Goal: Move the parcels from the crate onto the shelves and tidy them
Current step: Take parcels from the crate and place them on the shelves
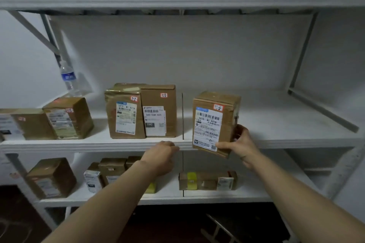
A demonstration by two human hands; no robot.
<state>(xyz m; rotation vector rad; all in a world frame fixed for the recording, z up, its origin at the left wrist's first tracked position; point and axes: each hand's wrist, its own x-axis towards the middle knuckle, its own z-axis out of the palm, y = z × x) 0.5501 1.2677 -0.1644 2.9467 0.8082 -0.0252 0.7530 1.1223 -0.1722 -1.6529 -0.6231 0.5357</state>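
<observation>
Shelf (276,120), middle tier, white, with bare board across its right half. Row of parcels (126,112) stands on the left half, labels forward. Parcel (215,122) in hand sits just right of the board seam. It is tilted, lower front corner hanging past the lip, not yet flat. Right hand (240,142) clamps it low, thumb on the front face, fingers round the right side. Left hand (162,156) holds no parcel. Its fingers are bent at the lip; grip or mere rest, cannot tell. Judgement: taped carton, stiff. One hand bears it, so likely light. Tape looks glossy and may slip; corners dented. Best hold is low on opposite side faces, clear of label (207,128) and red sticker (218,107).
</observation>
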